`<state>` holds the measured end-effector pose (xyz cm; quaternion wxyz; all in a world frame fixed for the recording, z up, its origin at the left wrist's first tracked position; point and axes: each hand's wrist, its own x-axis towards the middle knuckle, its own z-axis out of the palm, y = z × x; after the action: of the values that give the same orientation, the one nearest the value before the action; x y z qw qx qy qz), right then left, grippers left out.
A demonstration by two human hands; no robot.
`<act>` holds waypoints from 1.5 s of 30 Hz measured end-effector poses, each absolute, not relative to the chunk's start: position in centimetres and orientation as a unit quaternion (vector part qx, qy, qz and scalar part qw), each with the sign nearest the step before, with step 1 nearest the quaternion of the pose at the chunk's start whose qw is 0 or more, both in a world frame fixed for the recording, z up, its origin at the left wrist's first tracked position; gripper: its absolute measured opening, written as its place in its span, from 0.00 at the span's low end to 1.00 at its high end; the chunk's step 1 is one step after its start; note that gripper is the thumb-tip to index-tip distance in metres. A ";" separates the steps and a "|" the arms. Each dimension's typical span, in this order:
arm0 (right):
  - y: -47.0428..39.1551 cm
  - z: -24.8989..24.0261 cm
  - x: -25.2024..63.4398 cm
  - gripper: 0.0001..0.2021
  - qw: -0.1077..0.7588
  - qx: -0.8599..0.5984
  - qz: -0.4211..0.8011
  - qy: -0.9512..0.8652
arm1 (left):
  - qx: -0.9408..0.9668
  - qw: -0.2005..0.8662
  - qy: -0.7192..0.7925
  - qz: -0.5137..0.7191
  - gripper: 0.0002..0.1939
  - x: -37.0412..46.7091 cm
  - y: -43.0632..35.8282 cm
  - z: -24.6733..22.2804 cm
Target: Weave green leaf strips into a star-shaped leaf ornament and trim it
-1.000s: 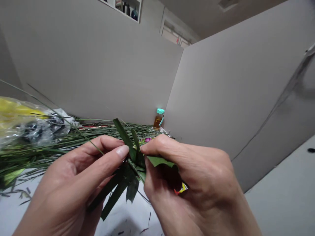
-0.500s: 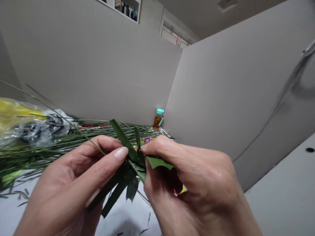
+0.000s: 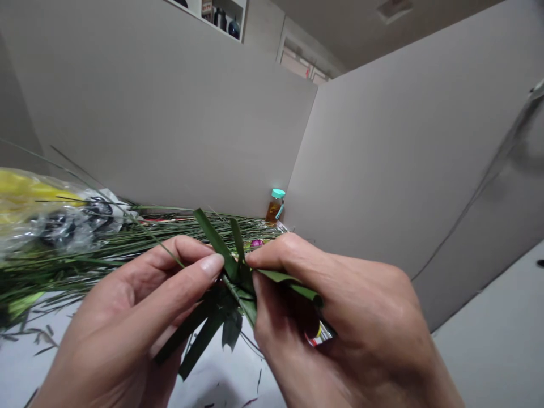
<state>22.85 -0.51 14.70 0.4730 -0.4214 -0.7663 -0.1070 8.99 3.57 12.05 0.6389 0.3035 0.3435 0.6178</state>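
Note:
Between my two hands is a woven piece of green leaf strips [image 3: 233,286], with several strip ends sticking out above and below. My left hand [image 3: 140,317] is closed, thumb and forefinger pinching its left side. A long thin blade runs up and left from behind that forefinger. My right hand [image 3: 340,306] pinches the right side of the piece, thumb below and forefinger above. One leaf strip [image 3: 293,281] loops out to the right under the right forefinger. The middle of the weave is partly hidden by my fingertips.
A heap of long green blades [image 3: 170,238] lies along the back of the white table [image 3: 221,385]. At left sits a clear plastic bag [image 3: 59,224] with yellow inside. A turquoise-capped bottle [image 3: 275,207] stands in the corner of the grey partition [image 3: 191,113]. Leaf scraps [image 3: 40,337] are scattered around.
The leaf strip at my right hand has bent further right and curled over. Both hands keep their pinch, and the view has shifted slightly.

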 end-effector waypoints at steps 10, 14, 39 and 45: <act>-0.5 14.8 23.0 0.08 0.467 -0.411 -0.093 -0.777 | 0.345 0.579 0.363 0.643 0.13 8.4 3.4 11.8; -0.6 14.8 22.9 0.08 0.457 -0.421 -0.092 -0.778 | 0.349 0.555 0.386 0.649 0.14 8.5 3.5 11.6; -0.8 15.3 23.4 0.11 0.352 -0.465 -0.091 -0.807 | 0.422 0.514 0.372 0.648 0.11 9.0 3.6 10.7; -0.9 15.3 23.4 0.12 0.336 -0.478 -0.094 -0.806 | 0.414 0.536 0.376 0.633 0.14 9.0 3.8 10.6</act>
<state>23.37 -0.95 15.32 0.3363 -0.4778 -0.8061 -0.0941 8.99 3.77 10.63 0.5358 0.4142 0.3756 0.6327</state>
